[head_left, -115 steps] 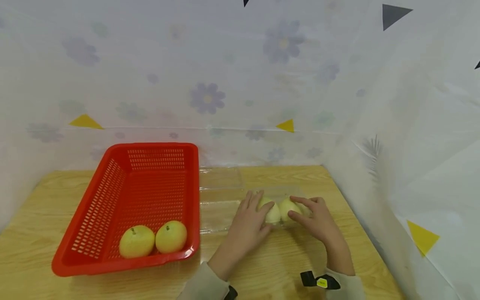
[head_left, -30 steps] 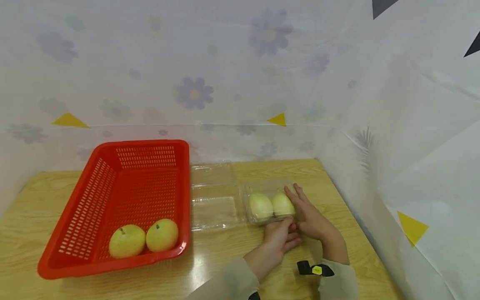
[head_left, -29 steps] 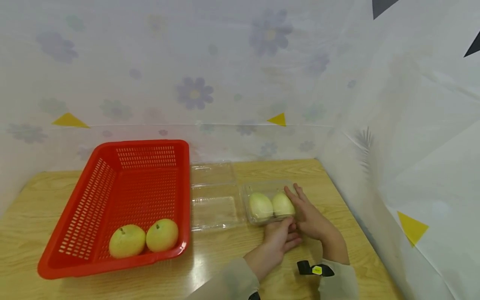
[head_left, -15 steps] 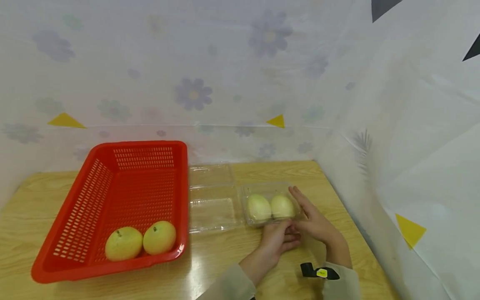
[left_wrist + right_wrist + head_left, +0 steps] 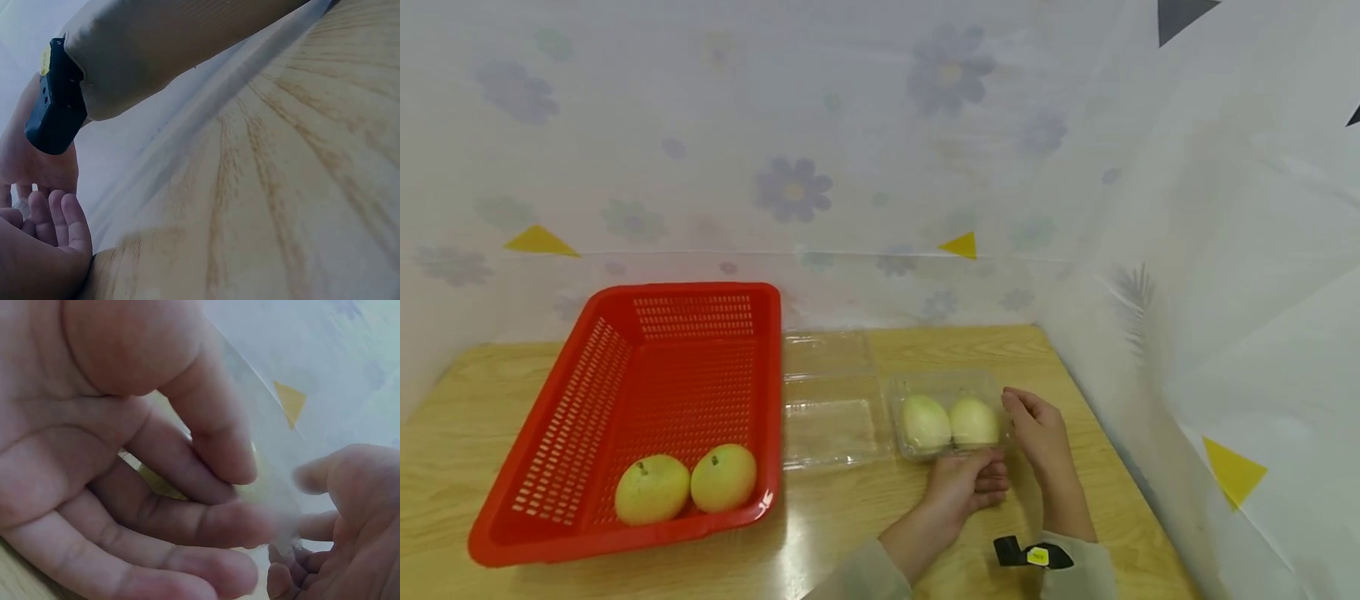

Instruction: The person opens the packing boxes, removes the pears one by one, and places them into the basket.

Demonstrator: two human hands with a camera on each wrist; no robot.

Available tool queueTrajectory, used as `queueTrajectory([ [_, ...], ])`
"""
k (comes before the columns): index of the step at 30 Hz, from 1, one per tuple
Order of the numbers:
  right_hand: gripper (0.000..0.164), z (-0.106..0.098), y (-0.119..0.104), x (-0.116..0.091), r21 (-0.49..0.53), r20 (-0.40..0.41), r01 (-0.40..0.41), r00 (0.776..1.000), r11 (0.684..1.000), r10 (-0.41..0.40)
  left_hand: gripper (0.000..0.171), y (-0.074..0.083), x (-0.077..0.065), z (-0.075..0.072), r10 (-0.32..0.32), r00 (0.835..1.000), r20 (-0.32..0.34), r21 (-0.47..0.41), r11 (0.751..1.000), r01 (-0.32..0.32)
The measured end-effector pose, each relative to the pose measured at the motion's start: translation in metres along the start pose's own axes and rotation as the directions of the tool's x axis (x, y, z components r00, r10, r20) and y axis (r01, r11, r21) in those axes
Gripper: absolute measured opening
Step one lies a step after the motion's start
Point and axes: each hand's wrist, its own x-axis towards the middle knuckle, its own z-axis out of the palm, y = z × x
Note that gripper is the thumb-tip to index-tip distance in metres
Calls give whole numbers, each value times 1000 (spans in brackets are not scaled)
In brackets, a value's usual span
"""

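Note:
A lidded clear plastic box [image 5: 936, 383] with two pale yellow pears [image 5: 925, 425] inside sits right of centre on the table. My left hand [image 5: 955, 492] grips its front edge, thumb on top and fingers curled below. At the box's right side, my right hand [image 5: 1041, 429] pinches the edge with bent fingers. The right wrist view has the right hand [image 5: 125, 375] close up, thumb tip near the index finger, with the left hand [image 5: 362, 512] opposite at the clear plastic. The left wrist view catches the left hand [image 5: 37, 262] at its lower corner.
A red perforated basket [image 5: 772, 375] stands at left, holding two yellow pears [image 5: 652, 489] near its front. Between basket and box lies an open clear container [image 5: 831, 429] on the wooden table [image 5: 820, 508]. A patterned sheet [image 5: 865, 125] hangs behind and to the right.
Earlier both hands were over the pears; then the left hand came to the box's front edge. The right hand has drawn from the lid's upper right side to its right edge, fingers now bent.

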Motion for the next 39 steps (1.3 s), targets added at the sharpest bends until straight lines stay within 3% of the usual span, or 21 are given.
queueTrajectory([
  [11, 60, 8, -4, -3, -115, -71, -3, 997, 993, -6, 24, 1, -2, 0, -10, 999, 41, 9, 1000, 10],
  [17, 66, 9, -5, -4, -287, -103, 75, 989, 955, -109, 27, 1, -4, 1, -5, 999, 40, 16, 1000, 4],
  [21, 66, 9, -6, -5, -338, -102, 92, 986, 937, -133, 26, 1, -5, 2, 3, 999, 48, 17, 1000, -4],
  [36, 69, 8, -7, -4, -295, -79, 35, 995, 955, -61, 26, 2, -5, -1, 0, 999, 45, 13, 1000, 0],
  [39, 71, 6, -5, -2, -251, -71, -3, 997, 968, -16, 28, 4, -5, -2, -3, 999, 50, 14, 1000, 3],
])
